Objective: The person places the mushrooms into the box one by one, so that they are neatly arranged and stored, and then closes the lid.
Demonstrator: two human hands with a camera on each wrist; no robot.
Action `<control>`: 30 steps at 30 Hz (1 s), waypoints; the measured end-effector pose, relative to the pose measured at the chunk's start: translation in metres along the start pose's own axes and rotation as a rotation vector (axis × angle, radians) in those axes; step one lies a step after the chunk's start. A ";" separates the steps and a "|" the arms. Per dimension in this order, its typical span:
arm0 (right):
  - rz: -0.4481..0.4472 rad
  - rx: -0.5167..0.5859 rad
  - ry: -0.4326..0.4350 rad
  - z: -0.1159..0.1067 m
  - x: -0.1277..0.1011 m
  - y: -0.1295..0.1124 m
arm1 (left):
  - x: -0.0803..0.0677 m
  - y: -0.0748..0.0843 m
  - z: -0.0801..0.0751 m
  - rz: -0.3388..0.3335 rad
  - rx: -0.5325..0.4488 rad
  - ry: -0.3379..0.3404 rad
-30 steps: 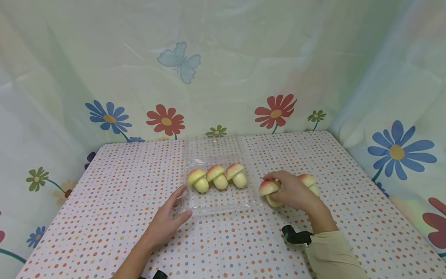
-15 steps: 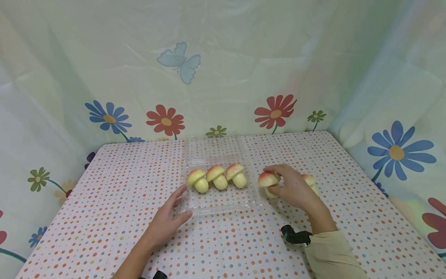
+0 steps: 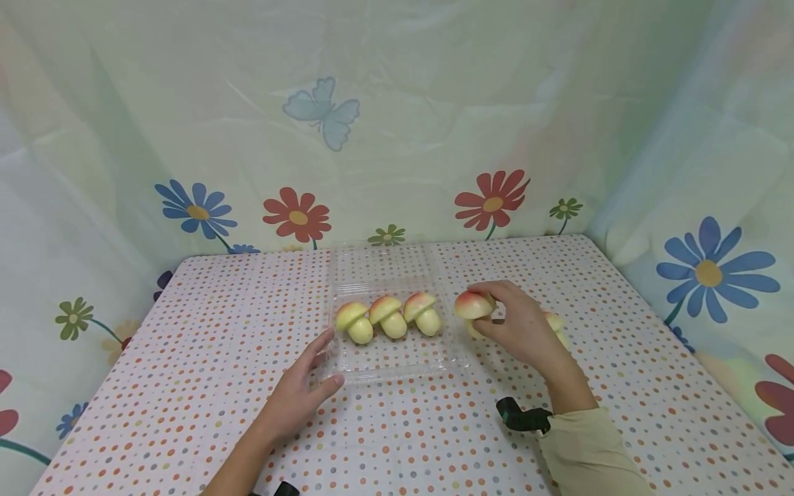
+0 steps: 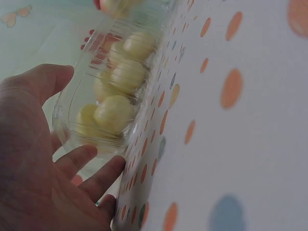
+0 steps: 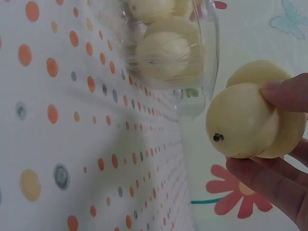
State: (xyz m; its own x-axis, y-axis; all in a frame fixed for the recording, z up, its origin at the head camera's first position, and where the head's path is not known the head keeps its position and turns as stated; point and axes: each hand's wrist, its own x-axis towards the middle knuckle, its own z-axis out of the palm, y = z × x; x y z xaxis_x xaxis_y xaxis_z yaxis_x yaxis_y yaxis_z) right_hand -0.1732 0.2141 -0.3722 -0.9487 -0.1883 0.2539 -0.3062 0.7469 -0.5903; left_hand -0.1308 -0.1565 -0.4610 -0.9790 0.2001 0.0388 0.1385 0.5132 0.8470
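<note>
Three toy mushrooms, yellow with reddish caps, lie in a row inside a clear plastic clamshell box [image 3: 397, 368]; the middle mushroom [image 3: 389, 318] sits between its two neighbours. The box's lid [image 3: 381, 265] is folded back toward the wall. My left hand [image 3: 298, 393] rests at the box's left side, fingers fairly straight and spread. Just right of the box, my right hand [image 3: 524, 331] pinches another toy mushroom [image 3: 474, 305] by thumb and fingers. In the right wrist view this held mushroom [image 5: 245, 120] is off the table, a dark spot on its stem end.
One more toy mushroom [image 3: 556, 325] lies on the table behind my right hand, partly hidden. A dotted cloth [image 3: 397, 441] covers the table. Flowered curtains [image 3: 397, 138] hang at the back and both sides.
The right hand has lifted the pinched mushroom off the table and carried it slightly up and left toward the box. My left hand has stayed at the box.
</note>
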 end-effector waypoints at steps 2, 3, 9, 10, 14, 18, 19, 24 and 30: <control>-0.012 0.003 0.002 0.000 0.001 -0.002 | 0.000 0.000 0.000 0.004 0.000 0.000; -0.017 0.005 0.002 0.000 0.002 -0.004 | 0.000 0.000 0.000 0.006 -0.001 -0.001; -0.041 0.049 -0.008 0.003 0.006 -0.013 | 0.000 0.001 0.000 0.003 -0.008 -0.002; -0.042 0.059 -0.010 0.003 0.007 -0.014 | 0.000 0.001 0.000 0.003 -0.007 -0.002; -0.036 0.083 -0.027 0.006 0.010 -0.019 | 0.000 0.001 0.000 0.007 -0.002 -0.007; -0.051 0.088 -0.037 0.011 0.013 -0.023 | 0.000 0.002 0.000 0.017 -0.003 -0.014; -0.058 0.086 -0.037 0.012 0.014 -0.024 | 0.000 0.002 0.000 0.018 -0.003 -0.015; -0.080 0.101 -0.050 0.020 0.016 -0.031 | 0.000 0.002 0.001 0.007 0.007 -0.007; -0.100 0.110 -0.059 0.028 0.018 -0.039 | 0.000 0.001 0.001 0.009 0.013 0.000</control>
State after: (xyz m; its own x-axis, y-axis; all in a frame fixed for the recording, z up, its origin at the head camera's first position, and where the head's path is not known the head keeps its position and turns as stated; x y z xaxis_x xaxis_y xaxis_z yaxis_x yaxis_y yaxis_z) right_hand -0.1804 0.1634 -0.3661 -0.9152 -0.2978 0.2716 -0.4027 0.6489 -0.6455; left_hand -0.1302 -0.1551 -0.4603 -0.9776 0.2050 0.0468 0.1497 0.5222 0.8396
